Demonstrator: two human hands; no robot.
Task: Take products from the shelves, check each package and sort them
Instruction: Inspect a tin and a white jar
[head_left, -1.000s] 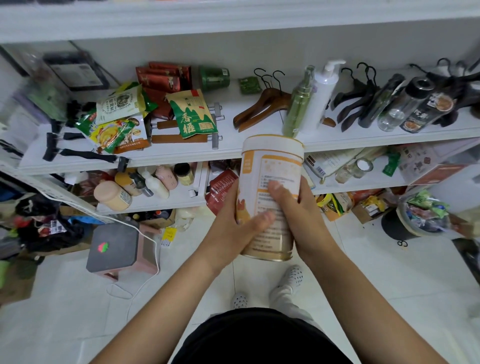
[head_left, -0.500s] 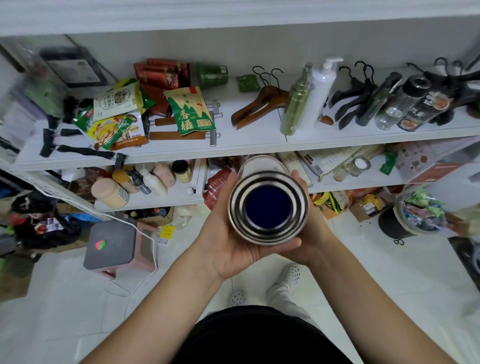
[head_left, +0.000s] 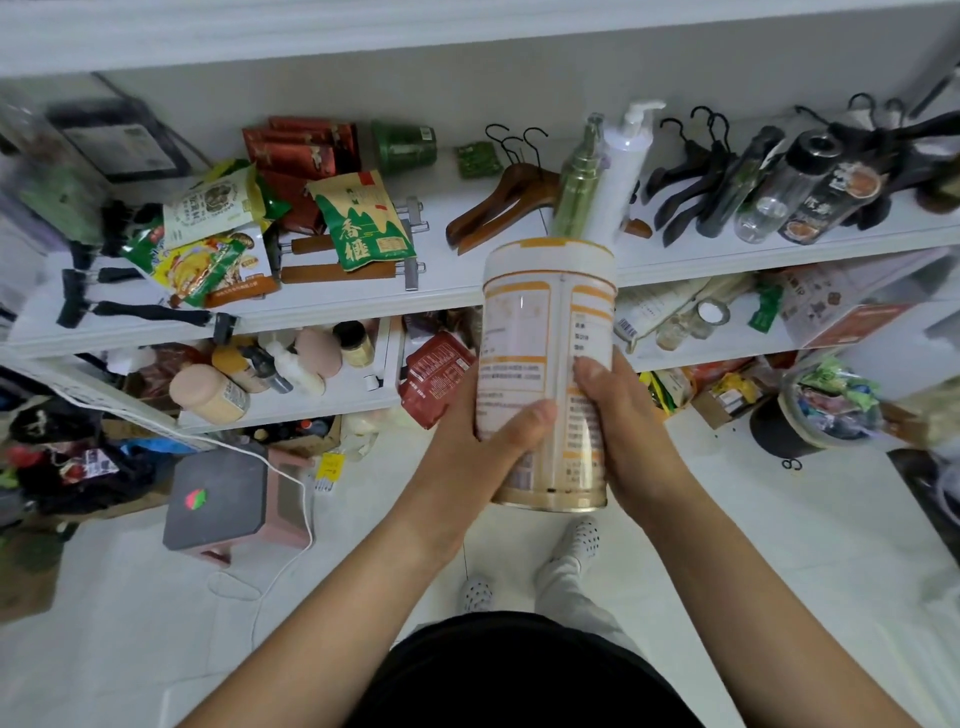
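Observation:
A tall cream and gold tin can (head_left: 545, 332) with orange label bands and printed text stands upright in front of the white shelves (head_left: 363, 304). My left hand (head_left: 483, 441) grips its lower left side, thumb across the label. Wrapped round the lower right side, my right hand (head_left: 618, 415) has its thumb on the text. The can covers the lower part of a green spray bottle (head_left: 579, 176) and a white pump bottle (head_left: 621, 171) on the upper shelf.
The upper shelf holds snack bags (head_left: 363, 221), red packets (head_left: 306, 150), wooden hangers (head_left: 498, 205), black hangers (head_left: 691, 176) and clear bottles (head_left: 779, 192). Lower shelves carry jars and packets. A grey stool (head_left: 223, 499) with a white cable stands on the floor at left, a black bin (head_left: 810, 415) at right.
The can was upright, then tipped with its metal base toward me; now it is upright again with a different part of the label facing me. Both hands kept hold.

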